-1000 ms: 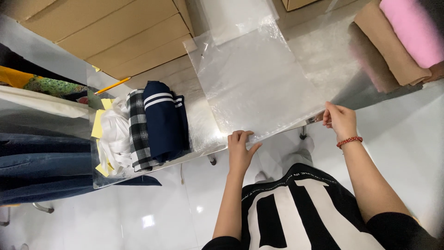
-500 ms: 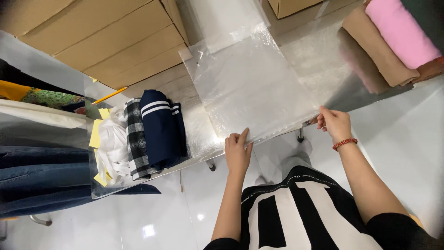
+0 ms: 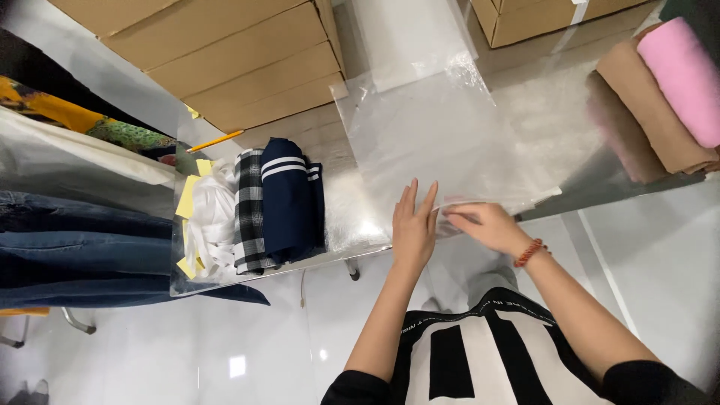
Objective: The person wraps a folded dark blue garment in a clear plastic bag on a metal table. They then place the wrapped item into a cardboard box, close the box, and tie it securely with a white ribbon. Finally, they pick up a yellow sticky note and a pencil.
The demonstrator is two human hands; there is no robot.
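A big clear plastic bag (image 3: 457, 135) lies flat on the shiny counter (image 3: 352, 217). It looks empty, so nothing is packed in it yet. Both hands are at the near edge of the bag, close together.

The left hand (image 3: 414, 229) lies flat with its fingers straight and together, pressing down on the bag's near edge. Its grip is not closed on anything. The right hand (image 3: 480, 223) is just beside it, fingers pointing to the left, and it seems to pinch or lift the thin edge of the bag. This hand is a little blurry, so I cannot tell if it really holds the plastic.

My guess is that the work is at its start: the bag is laid out, and its mouth looks not yet open.

To the left, folded clothes (image 3: 274, 202) sit on the counter, well apart from the bag: a dark blue one, a checked one and a white one. Jeans (image 3: 82, 247) lie further left. Rolled pink and brown cloth (image 3: 660, 97) sits at the far right. Brown boxes (image 3: 225, 60) stand behind.
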